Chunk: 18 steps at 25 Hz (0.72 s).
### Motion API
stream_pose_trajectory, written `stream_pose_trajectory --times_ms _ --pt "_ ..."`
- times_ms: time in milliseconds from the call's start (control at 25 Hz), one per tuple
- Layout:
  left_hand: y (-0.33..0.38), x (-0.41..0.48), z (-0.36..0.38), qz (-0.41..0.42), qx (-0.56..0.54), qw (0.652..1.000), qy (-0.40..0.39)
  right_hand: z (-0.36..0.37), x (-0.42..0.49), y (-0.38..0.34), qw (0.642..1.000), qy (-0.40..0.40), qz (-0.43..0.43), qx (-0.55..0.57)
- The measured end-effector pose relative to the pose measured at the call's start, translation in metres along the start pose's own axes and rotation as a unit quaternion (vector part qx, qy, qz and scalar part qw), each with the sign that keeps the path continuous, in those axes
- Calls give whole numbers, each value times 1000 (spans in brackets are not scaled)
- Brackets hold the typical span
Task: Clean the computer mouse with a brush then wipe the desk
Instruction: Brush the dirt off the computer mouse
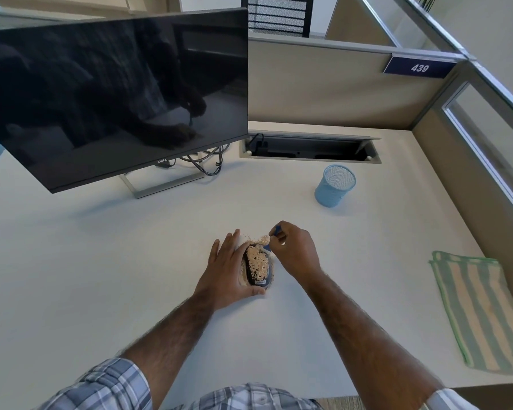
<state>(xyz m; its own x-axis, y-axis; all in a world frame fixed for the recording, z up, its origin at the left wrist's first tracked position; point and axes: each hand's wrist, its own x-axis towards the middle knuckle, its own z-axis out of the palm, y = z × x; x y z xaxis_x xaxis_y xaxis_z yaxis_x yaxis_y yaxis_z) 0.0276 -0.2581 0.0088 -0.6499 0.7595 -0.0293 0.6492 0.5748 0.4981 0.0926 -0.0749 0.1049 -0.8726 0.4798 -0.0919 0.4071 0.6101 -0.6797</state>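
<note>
Hands are working as a pair at mid-desk: the left hand (227, 269) is cupping the mouse (256, 267), its thumb hooking round the near end and its fingers lying along the left flank, apparently bracing the mouse so it is not sliding under the strokes. Opposite it, the right hand (295, 253) is pinching a small blue brush (276, 231), fingers curling tightly round the short handle. The tip is meeting the mouse's far right corner, probably so the strokes are running outward, away from the bracing palm.

Tan crumbs (259, 240) are blanketing the mouse's back and lying on the white desk (101, 261) just beyond its far end and along its right edge. By that showing, the brushing stage is looking barely under way.

Well right of the mouse, a striped green cloth (480, 309) is lying folded flat, seemingly waiting on the brush hand's side for the wiping stage. Beyond the mouse and to its right, a blue mesh cup (335, 186) is standing upright, well apart from the mess. Beyond the mouse and to its left, a dark monitor (116, 99) is sitting switched off.
</note>
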Motion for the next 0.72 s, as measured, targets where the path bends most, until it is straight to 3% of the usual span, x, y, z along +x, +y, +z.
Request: stream_pose_trajectory --times_ms 160,520,720 --pt "-2 0 2 1 5 1000 4 2 -1 -7 999 -25 -43 13" --pt "-3 1 3 0 6 1000 5 0 -2 -8 998 -31 -54 -26" --pt "-4 1 4 2 8 1000 8 -1 -5 -7 997 -35 -62 21"
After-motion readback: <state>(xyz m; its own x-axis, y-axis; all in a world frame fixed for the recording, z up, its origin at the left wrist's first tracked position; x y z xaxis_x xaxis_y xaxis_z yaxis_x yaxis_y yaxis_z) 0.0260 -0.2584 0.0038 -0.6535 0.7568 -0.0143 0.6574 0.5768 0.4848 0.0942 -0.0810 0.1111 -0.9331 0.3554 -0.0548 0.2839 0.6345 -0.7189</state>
